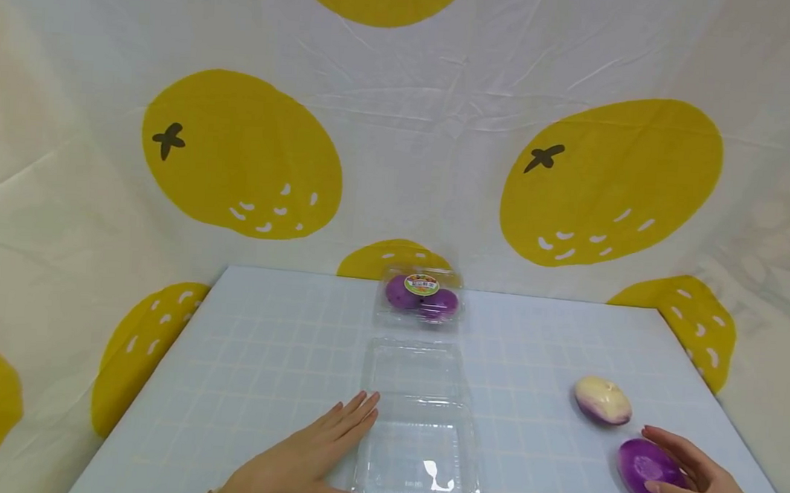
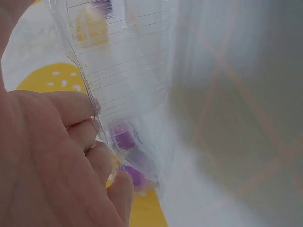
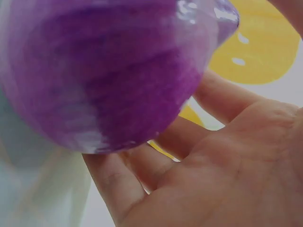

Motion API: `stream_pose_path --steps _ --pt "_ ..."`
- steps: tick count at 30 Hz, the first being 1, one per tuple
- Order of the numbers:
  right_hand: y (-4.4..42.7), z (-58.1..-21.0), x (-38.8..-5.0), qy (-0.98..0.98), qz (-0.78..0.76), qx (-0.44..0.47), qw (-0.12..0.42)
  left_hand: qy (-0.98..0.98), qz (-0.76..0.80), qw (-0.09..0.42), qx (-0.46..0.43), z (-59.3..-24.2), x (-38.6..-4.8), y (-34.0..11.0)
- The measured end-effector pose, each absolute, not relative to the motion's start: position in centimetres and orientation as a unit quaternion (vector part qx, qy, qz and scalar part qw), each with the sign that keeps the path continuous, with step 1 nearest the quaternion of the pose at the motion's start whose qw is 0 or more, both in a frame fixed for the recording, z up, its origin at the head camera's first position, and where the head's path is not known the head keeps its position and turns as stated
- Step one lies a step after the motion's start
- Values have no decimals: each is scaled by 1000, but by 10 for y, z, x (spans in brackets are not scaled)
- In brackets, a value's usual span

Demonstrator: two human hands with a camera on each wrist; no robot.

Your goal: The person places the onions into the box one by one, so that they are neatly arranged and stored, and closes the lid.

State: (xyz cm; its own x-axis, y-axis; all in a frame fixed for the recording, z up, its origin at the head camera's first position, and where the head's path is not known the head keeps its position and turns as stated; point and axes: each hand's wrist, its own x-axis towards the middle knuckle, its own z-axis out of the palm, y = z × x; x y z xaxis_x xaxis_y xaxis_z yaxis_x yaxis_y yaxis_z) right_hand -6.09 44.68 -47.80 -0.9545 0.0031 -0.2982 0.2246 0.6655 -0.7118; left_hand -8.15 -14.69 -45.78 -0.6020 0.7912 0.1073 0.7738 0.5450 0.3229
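Observation:
My left hand [image 1: 297, 457] lies with straight fingers along the left edge of an opened clear plastic clamshell box [image 1: 417, 456]. In the left wrist view, the fingertips touch the box's rim [image 2: 90, 80]. Over at the right, my right hand [image 1: 704, 479] grips a glossy purple onion [image 1: 645, 468], thumb on the near side and fingers round the far side. The right wrist view shows this onion [image 3: 109, 80] close up, with a pointed tip. Just behind it lies a cream-coloured onion [image 1: 601, 399] with a purple underside.
At the table's back edge stands a closed clear box [image 1: 454, 317] holding purple rounded items [image 1: 402, 291] under an oval label [image 1: 422, 284]. The table [image 1: 262, 359] has a pale blue checked cover. A cloth [image 1: 413, 151] printed with yellow fruit hangs behind and beside it.

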Motion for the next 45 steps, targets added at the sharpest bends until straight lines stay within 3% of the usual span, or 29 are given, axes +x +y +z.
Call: stream_pose_path --steps 17,45 --pt "438 -475 -66 886 -403 103 206 880 175 42 439 -453 -80 -146" --pt "415 -462 -72 909 -383 42 158 881 184 72 429 -448 -78 -143"
